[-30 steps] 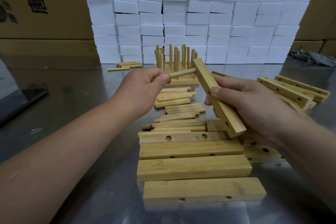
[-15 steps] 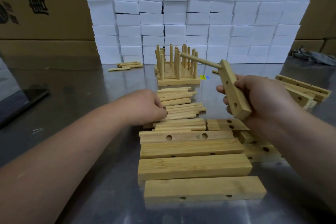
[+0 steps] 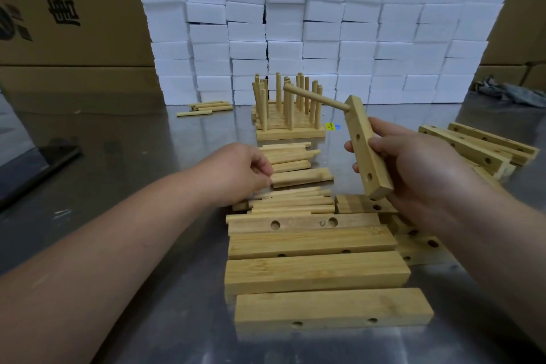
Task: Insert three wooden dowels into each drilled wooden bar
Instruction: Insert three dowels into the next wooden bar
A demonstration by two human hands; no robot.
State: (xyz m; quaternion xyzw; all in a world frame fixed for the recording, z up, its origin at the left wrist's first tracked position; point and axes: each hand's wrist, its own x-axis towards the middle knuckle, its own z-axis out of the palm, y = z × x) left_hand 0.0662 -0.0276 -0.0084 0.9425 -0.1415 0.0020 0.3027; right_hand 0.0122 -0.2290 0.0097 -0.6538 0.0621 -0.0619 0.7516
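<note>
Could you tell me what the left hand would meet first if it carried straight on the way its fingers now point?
Most likely the pile of loose dowels: the left hand points rightward at them, right by their near ends. Whether it touches them yet cannot be told.

Your bars [image 3: 316, 275] and dowels [image 3: 292, 204] are pale tan with straight grain. You face white blocks [image 3: 325, 23] and brown cartons [image 3: 74, 47] lettered black.

Right hand [image 3: 413, 168] gripped bar [image 3: 366, 151], tilted near-upright above table [image 3: 141, 162]. One dowel [image 3: 316, 97] stuck out of its far end, pointing left. Left hand [image 3: 245, 168] curled on dowel pile [image 3: 295, 165], grip unclear. Blank bars [image 3: 316, 272] lay near, pegged bars [image 3: 289, 133] far.
</note>
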